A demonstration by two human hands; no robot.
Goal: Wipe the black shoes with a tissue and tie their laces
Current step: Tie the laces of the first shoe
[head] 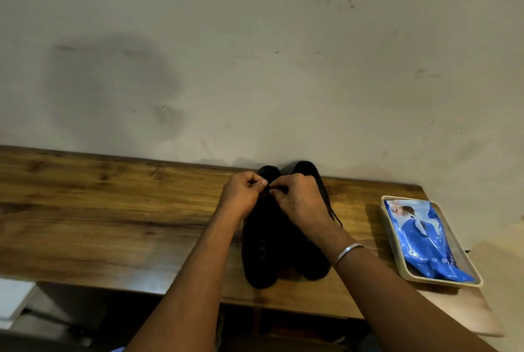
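Black shoes (263, 255) stand side by side on the wooden surface (113, 210), toes close up to the wall (255, 68) and heels toward the near edge. Both hands work over the shoe on the person's left. The left hand (243, 193) and the right hand (297, 198) meet almost knuckle to knuckle, each with curled fingers pinching the lace (268, 188) above the front of the shoe. The knot itself is hidden between the fingertips, so I cannot tell how far it has got.

To do this step well, I judge, the two ends want equal tension drawn outward and low, the shoe kept from sliding toward the wall, and the loops held even before the final pull. The other shoe looks not yet tied — a loose lace end (336, 215) trails off its outer side.

The uppers are matt and very dark with little shine. Detail is hard to read in this light, so whether the wiping is done cannot be told. A blue tissue pack (419, 241) lies in a pale tray (389, 235), well apart to the right.
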